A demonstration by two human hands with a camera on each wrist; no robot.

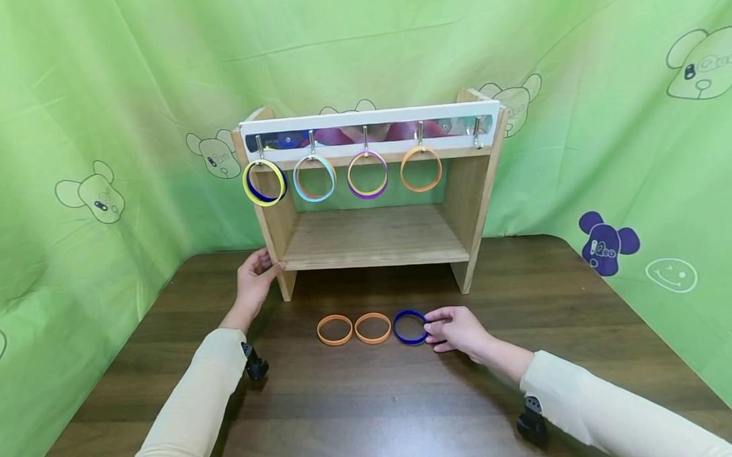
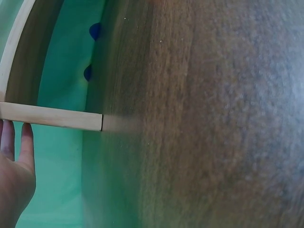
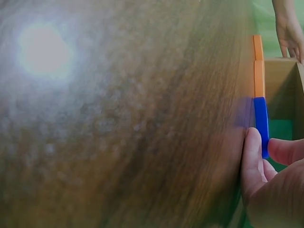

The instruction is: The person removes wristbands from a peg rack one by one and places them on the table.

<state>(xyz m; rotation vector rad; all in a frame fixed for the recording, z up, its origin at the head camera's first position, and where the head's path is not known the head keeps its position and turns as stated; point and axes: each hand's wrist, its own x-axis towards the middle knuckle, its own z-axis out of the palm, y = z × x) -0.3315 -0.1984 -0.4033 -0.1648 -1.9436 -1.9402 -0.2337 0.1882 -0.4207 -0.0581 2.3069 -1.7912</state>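
Note:
My right hand (image 1: 460,334) pinches the right edge of a dark blue silicone wristband (image 1: 396,332) on the table; in the right wrist view, the thumb and fingertips meet the blue band (image 3: 261,118) at its near end. Two orange wristbands, one in the middle (image 1: 356,333) and one at the left (image 1: 318,334), lie flat in a row with it. My left hand (image 1: 254,286) rests against the left side panel of a wooden rack (image 1: 375,236), thumb at the front edge. In the left wrist view, straight fingers touch that panel (image 2: 57,117).
Along the rack's white top rail (image 1: 374,115) run several metal hooks. Yellow-and-blue bands (image 1: 248,192), light blue and orange bands (image 1: 296,185), purple and yellow bands (image 1: 350,187) and an orange band (image 1: 403,180) hang there. The far-right hook (image 1: 477,132) carries no band. Green curtain (image 1: 360,47) surrounds the table.

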